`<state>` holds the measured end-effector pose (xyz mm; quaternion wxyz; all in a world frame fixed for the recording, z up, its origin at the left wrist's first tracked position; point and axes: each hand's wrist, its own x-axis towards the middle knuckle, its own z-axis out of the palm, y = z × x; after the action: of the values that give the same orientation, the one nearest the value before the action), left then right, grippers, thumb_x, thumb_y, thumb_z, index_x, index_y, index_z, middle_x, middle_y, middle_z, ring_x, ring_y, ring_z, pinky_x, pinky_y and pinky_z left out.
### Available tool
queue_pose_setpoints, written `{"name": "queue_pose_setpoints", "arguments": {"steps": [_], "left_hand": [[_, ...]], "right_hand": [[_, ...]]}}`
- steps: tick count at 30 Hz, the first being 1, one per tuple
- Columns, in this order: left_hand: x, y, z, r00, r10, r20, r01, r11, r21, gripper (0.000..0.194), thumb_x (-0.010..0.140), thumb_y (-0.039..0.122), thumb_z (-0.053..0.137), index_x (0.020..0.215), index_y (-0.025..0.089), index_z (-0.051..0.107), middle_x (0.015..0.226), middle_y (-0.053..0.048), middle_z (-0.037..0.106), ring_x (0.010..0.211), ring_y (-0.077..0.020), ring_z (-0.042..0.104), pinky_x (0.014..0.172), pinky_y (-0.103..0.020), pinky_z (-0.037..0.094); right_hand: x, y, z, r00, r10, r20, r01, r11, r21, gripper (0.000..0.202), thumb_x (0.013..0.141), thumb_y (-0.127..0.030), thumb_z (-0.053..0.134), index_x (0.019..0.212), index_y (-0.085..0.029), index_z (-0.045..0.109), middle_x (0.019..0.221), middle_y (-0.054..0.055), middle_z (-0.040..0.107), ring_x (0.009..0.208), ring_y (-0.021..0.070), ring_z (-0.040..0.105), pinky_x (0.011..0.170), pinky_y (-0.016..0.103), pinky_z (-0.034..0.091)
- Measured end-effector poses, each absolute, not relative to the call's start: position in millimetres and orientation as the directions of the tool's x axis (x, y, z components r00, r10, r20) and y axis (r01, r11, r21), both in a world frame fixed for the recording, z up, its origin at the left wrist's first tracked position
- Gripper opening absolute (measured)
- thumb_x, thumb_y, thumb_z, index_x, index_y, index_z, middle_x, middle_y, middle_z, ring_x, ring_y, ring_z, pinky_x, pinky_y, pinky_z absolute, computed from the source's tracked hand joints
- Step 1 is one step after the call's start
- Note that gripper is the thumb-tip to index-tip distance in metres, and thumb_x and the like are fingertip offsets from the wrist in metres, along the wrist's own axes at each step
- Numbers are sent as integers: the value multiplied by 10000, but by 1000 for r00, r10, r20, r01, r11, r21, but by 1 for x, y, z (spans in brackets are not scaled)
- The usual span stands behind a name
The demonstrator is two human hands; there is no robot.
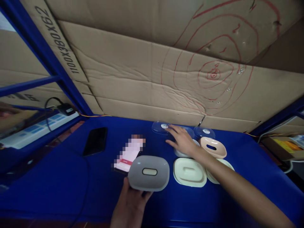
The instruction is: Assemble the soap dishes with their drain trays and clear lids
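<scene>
A grey oval dish (pixel 149 180) with a slot in its middle rests in my left hand (pixel 133 202), whose fingers support it from below at the front. My right hand (pixel 181 139) reaches over the back of the blue table, fingers spread, close to a clear lid (pixel 159 127) with a round white sticker. Beneath the right palm lies a whitish dish (pixel 180 153), partly covered. Two cream dishes, one on the left (pixel 190 172) and one on the right (pixel 224 164), and a pinkish slotted dish (pixel 215 148) lie near my right forearm.
A black phone (pixel 95 141) and a lit, partly blurred phone (pixel 129 155) lie on the blue table (pixel 54 177). Another clear lid (pixel 204 131) is at the back. A power strip (pixel 40 128) runs along the left; cardboard (pixel 133 69) stands behind.
</scene>
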<state>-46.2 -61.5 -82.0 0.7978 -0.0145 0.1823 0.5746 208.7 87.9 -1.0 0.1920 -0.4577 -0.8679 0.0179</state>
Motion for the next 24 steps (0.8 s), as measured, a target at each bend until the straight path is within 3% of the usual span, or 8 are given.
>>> {"name": "queue_pose_setpoints", "arguments": {"steps": [1,3,5,9,14,18,21,24], "left_hand": [[-45,-61,-84,270,918,-290,-922,333,198,439,1074,393,342,1444,370,577,1274,-92,766,1210,-301,705,1155,-631,407],[-43,-62,-89,247,932,-267,-919,312,240,414,1066,392,376,1336,340,685,1305,-105,748,1223,-318,696,1134,-644,427],[-41,-62,-94,224,937,-269,-912,299,282,371,1051,387,436,1242,325,748,1305,-109,748,1213,-333,701,1120,-665,435],[-37,-59,-94,150,924,-353,-887,283,364,317,1017,292,553,1279,358,719,1273,-89,771,1189,-334,715,1104,-664,463],[-15,-48,-60,39,900,-434,-887,231,400,449,994,275,608,1441,303,580,1361,-111,721,1255,-328,674,1063,-586,546],[3,-47,-37,87,898,-432,-896,260,360,559,969,406,647,1496,278,512,1409,-121,685,1324,-307,620,1088,-508,538],[10,-52,-37,74,894,-442,-881,266,390,614,945,442,677,1510,306,479,1396,-112,691,1322,-302,618,1055,-465,551],[15,-58,-44,68,888,-454,-866,279,415,626,926,489,686,1496,355,468,1386,-104,693,1226,-310,679,939,-445,599]], "right_hand": [[200,113,0,-506,807,304,789,576,-216,485,1121,-419,303,1367,-116,591,1392,99,560,1257,248,605,1065,459,472],[185,151,-1,-512,818,264,782,570,-251,372,1071,-404,517,1333,-154,600,1346,97,599,1152,234,652,980,453,545],[178,169,-4,-524,821,225,762,570,-307,380,993,-379,665,1315,-185,604,1318,99,628,1104,242,662,924,459,579],[181,141,0,-525,826,207,690,555,-465,364,1004,-382,649,1309,-188,610,1322,99,626,1106,241,662,930,459,576],[193,47,16,-579,796,179,572,552,-607,420,1054,-431,547,1441,-268,535,1352,64,664,1147,191,672,937,333,591],[197,-9,13,-626,734,264,588,666,-459,527,987,-412,657,1485,-299,526,1516,76,541,1389,275,503,1155,484,455],[200,-26,1,-624,704,339,632,710,-311,553,1014,-367,607,1540,-277,461,1559,100,489,1462,309,419,1170,550,435],[206,-31,-9,-650,666,366,623,743,-244,589,1024,-363,588,1574,-260,406,1596,113,432,1537,318,308,1172,537,447]]}}
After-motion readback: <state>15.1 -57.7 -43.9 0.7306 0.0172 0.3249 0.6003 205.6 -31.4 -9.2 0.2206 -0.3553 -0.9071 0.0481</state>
